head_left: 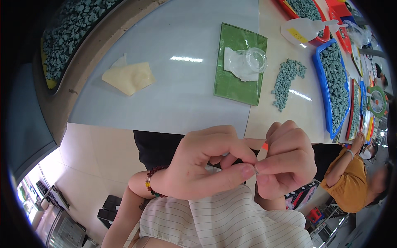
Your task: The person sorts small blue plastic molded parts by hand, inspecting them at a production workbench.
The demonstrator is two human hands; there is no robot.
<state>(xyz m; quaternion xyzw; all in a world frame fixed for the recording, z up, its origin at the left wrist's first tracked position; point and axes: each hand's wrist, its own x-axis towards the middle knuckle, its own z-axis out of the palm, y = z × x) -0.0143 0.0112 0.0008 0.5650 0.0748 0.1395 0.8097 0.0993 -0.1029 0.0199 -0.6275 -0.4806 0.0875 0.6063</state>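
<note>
My left hand [211,161], with a beaded bracelet [152,182] at its wrist, is closed in a pinch in front of my chest. My right hand [289,161] pinches too, its thumb and forefinger tips meeting those of the left. Whatever sits between the fingertips is tiny and mostly hidden, so I cannot make out its kind. Both hands hover just off the table's near edge. Beyond them on the table lies a green glass-like plate [236,94], with a crumpled white paper [232,62] and a small clear round cup [257,60] on it.
Loose grey-green chips [283,84] lie right of the plate, beside a blue tray [322,89] full of them. A squeeze bottle [295,31] stands near a red tray [321,39]. Leftward are a cream cloth [130,78] and a dark bin [62,82]. A co-worker [347,182] sits at right.
</note>
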